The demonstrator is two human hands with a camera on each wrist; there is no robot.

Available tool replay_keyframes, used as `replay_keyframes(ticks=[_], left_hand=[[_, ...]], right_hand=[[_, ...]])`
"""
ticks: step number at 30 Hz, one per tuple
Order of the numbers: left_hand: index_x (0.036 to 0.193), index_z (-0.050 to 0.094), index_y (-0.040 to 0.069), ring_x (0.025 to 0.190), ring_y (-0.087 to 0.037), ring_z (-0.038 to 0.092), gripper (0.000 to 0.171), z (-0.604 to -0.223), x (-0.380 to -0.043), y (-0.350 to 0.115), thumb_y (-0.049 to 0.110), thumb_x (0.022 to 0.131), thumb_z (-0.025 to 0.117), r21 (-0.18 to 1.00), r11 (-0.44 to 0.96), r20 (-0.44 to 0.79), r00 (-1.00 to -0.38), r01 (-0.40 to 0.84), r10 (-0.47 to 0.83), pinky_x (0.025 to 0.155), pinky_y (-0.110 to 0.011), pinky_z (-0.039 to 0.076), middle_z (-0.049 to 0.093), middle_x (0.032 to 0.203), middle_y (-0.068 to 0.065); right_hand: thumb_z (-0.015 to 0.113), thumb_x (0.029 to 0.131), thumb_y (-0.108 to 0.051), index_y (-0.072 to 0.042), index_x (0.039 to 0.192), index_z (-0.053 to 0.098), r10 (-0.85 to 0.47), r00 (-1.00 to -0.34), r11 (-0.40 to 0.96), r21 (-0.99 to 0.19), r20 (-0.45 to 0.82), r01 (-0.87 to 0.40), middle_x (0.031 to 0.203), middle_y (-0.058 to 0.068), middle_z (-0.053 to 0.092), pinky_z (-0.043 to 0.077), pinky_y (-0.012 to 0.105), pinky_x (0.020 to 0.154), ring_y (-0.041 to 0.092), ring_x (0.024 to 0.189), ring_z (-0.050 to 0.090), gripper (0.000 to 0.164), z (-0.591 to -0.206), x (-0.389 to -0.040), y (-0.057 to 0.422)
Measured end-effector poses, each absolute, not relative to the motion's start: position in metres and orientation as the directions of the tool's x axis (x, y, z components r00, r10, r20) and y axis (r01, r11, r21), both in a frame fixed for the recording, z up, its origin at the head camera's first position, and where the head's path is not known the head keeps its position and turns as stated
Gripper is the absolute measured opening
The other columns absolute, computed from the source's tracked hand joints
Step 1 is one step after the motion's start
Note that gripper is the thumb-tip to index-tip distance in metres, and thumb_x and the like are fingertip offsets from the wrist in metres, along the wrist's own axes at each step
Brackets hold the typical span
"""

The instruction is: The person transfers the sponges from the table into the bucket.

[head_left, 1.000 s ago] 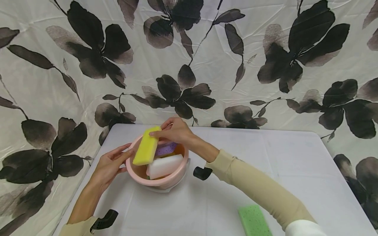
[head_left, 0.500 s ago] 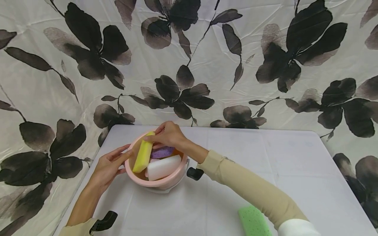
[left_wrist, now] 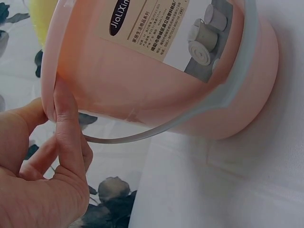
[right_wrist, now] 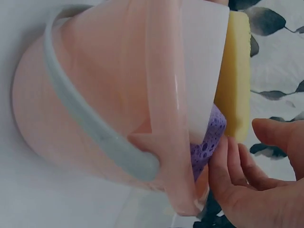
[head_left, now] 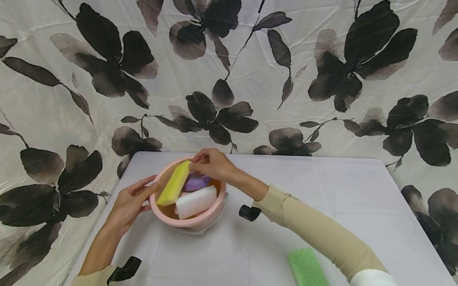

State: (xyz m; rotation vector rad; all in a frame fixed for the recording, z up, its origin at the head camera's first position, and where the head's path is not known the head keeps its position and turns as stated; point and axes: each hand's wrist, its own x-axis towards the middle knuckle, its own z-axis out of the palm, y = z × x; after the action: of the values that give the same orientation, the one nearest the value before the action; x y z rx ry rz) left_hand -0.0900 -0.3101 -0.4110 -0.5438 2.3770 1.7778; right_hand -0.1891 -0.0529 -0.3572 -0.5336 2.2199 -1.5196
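A pink bucket (head_left: 211, 216) stands on the table with a yellow sponge (head_left: 175, 182), a purple sponge (head_left: 196, 182) and a white block (head_left: 196, 201) inside. The yellow sponge leans upright along the left side, its top reaching the rim. My left hand (head_left: 130, 202) pinches the bucket's left rim between thumb and fingers, plain in the left wrist view. At the back of the opening is my right hand (head_left: 212, 163), with its fingertips right at the upper end of the yellow sponge. In the right wrist view its thumb stands apart from the fingers.
A green sponge (head_left: 307, 267) lies at the table's front, near the right sleeve (head_left: 315, 226). The bucket's pale handle (right_wrist: 95, 123) hangs down its side. A floral cloth (head_left: 279, 79) rises behind the white table (head_left: 272, 206).
The yellow sponge has gone lower into the bucket and turned onto its narrow side. My right hand dipped left with it, then drew back right. The left hand stays on the rim.
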Motion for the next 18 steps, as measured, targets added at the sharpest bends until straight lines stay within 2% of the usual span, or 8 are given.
replay_keyframes(ticks=[11, 18], left_hand=[[0.16, 0.038, 0.014, 0.097, 0.002, 0.065, 0.08, -0.412, -0.09, -0.31, 0.052, 0.096, 0.067, 0.907, 0.243, -0.3, -0.932, -0.345, -0.201, 0.084, -0.024, 0.059, 0.048, 0.15, -0.018], [0.16, 0.038, 0.016, 0.097, 0.001, 0.066, 0.082, -0.413, -0.09, -0.31, 0.055, 0.094, 0.068, 0.902, 0.244, -0.309, -0.927, -0.356, -0.212, 0.084, -0.023, 0.059, 0.047, 0.151, -0.018]], right_hand=[[0.073, 0.097, -0.018, -0.005, 0.115, 0.07, -0.53, -0.843, 0.34, -0.933, -0.086, -0.118, 0.105, 0.007, 0.068, 0.058, 0.023, 0.081, 0.018, 0.093, 0.063, 0.023, -0.361, -0.189, -0.029], [0.073, 0.097, -0.023, -0.007, 0.115, 0.07, -0.55, -0.832, 0.328, -0.933, -0.064, -0.145, 0.107, 0.005, 0.068, 0.056, 0.025, 0.083, 0.018, 0.099, 0.064, 0.024, -0.362, -0.187, -0.009]])
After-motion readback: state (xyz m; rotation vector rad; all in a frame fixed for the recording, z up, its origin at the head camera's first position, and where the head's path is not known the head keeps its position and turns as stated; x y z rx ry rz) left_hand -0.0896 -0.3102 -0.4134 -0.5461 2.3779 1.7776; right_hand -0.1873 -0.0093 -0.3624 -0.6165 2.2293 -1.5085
